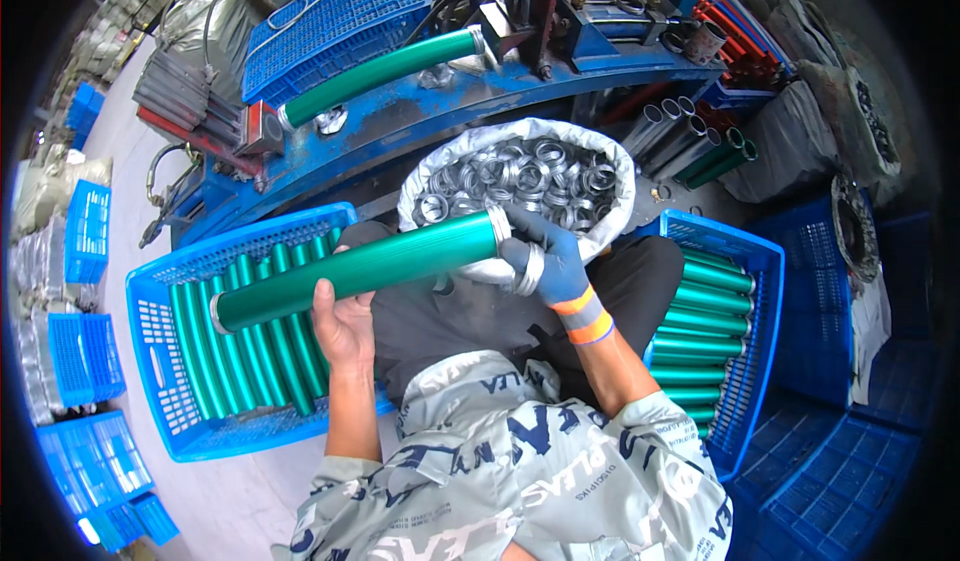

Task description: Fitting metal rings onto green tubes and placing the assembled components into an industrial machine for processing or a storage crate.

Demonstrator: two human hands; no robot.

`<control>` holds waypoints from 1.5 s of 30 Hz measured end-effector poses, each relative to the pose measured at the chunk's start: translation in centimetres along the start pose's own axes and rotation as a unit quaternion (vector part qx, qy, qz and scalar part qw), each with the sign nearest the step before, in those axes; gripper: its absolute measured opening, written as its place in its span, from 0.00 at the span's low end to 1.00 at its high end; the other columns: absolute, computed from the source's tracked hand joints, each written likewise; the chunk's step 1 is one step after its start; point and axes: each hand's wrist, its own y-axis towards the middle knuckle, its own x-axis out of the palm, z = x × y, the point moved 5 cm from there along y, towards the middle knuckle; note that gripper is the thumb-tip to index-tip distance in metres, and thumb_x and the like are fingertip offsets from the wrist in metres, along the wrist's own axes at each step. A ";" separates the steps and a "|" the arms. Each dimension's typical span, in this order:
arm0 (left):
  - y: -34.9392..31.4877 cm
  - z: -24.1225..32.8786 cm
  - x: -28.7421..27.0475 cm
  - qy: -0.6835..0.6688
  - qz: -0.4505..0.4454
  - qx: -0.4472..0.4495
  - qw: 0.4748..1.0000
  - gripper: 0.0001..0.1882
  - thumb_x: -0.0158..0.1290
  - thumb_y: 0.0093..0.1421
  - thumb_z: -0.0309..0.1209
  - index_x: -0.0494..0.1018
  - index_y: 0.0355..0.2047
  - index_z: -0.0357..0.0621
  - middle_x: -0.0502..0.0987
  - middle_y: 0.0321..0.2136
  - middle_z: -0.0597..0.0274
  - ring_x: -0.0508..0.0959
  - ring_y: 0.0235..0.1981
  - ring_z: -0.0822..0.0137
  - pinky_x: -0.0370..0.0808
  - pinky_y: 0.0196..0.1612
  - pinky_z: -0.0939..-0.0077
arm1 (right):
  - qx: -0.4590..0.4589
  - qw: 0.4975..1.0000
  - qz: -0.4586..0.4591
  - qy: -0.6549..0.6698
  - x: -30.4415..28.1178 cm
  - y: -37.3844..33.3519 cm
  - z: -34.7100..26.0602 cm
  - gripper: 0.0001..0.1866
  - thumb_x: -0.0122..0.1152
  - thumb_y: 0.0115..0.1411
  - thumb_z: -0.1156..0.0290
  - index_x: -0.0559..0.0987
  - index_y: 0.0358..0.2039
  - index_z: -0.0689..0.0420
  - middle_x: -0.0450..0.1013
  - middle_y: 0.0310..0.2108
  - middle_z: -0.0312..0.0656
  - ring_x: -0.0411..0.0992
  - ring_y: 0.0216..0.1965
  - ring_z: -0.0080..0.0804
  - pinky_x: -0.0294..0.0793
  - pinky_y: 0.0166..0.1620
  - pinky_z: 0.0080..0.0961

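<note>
left hand (346,323): bare, gripping the green tube (360,269) from below
right hand (552,258): gloved, closed on a silver ring (531,271) by the tube's right end
green tube: mid-frame, slanting up rightward
white sack (622,193): upper centre, holding loose rings (530,171)

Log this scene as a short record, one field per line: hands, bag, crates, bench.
Left hand: bare, holding a green tube from below
Right hand: gloved, at the tube's right end, holding metal rings
Bag: open, piled with loose rings
Left crate: blue, green tubes inside
Right crate: blue, more tubes inside
Bench: blue, another tube on it
</note>
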 end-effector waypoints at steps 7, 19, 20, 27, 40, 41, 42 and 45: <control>1.3 -1.8 -2.6 -0.052 0.040 -0.058 0.996 0.32 0.59 0.80 0.53 0.74 0.71 0.41 0.79 0.70 0.52 0.82 0.68 0.54 0.83 0.68 0.52 | -0.021 0.991 -0.003 -0.130 -3.1 3.0 2.5 0.30 0.70 0.75 0.71 0.78 0.74 0.66 0.83 0.64 0.50 0.81 0.63 0.33 0.79 0.67 0.32; 5.2 1.5 -3.7 -0.146 0.052 -0.065 0.986 0.26 0.65 0.78 0.47 0.77 0.66 0.44 0.82 0.64 0.54 0.82 0.67 0.57 0.84 0.68 0.53 | -0.182 0.817 -0.018 -0.547 -4.4 19.2 0.2 0.28 0.71 0.72 0.51 0.84 0.66 0.51 0.85 0.59 0.53 0.84 0.58 0.57 0.82 0.63 0.48; 5.4 1.8 -3.7 -0.155 0.048 -0.060 0.985 0.25 0.64 0.79 0.45 0.77 0.67 0.43 0.82 0.65 0.54 0.81 0.68 0.56 0.84 0.69 0.53 | -0.233 0.801 -0.006 -0.551 -2.6 22.6 -0.9 0.27 0.71 0.71 0.53 0.84 0.65 0.52 0.84 0.59 0.53 0.84 0.57 0.58 0.83 0.62 0.47; 5.4 3.9 -6.0 -0.136 0.092 -0.043 0.985 0.28 0.59 0.81 0.48 0.75 0.70 0.42 0.79 0.69 0.53 0.77 0.71 0.55 0.80 0.72 0.54 | -0.190 0.606 0.052 -0.770 6.0 39.8 -1.3 0.41 0.76 0.58 0.61 0.75 0.73 0.42 0.74 0.73 0.44 0.67 0.78 0.54 0.63 0.76 0.68; 14.1 -4.4 0.6 -0.048 0.040 -0.106 0.992 0.34 0.64 0.79 0.44 0.68 0.76 0.43 0.75 0.73 0.52 0.73 0.77 0.48 0.67 0.81 0.39 | -0.269 0.916 0.156 -0.255 -2.3 20.5 -13.5 0.33 0.72 0.67 0.74 0.77 0.72 0.64 0.85 0.58 0.48 0.83 0.56 0.31 0.83 0.60 0.30; 16.8 -5.3 2.0 -0.045 0.024 -0.099 0.994 0.33 0.64 0.79 0.45 0.69 0.76 0.45 0.76 0.72 0.52 0.74 0.75 0.48 0.68 0.80 0.38 | -0.281 0.917 0.182 -0.217 -3.8 17.4 -14.1 0.33 0.70 0.67 0.77 0.75 0.73 0.64 0.83 0.58 0.44 0.82 0.54 0.29 0.82 0.58 0.29; 19.6 -5.9 5.0 -0.054 0.005 -0.099 0.994 0.35 0.67 0.77 0.45 0.69 0.75 0.43 0.76 0.71 0.51 0.75 0.74 0.48 0.70 0.78 0.38 | -0.233 0.948 0.185 -0.114 -6.9 14.3 -13.3 0.32 0.67 0.68 0.79 0.75 0.72 0.64 0.82 0.57 0.42 0.81 0.53 0.29 0.81 0.57 0.28; 28.9 -6.8 11.0 -0.037 0.038 -0.069 0.996 0.35 0.73 0.72 0.44 0.72 0.70 0.40 0.80 0.65 0.52 0.81 0.68 0.48 0.77 0.74 0.41 | -0.222 0.946 0.231 -0.044 -11.8 4.9 -11.9 0.34 0.73 0.68 0.61 0.76 0.70 0.62 0.81 0.55 0.41 0.81 0.51 0.30 0.82 0.55 0.32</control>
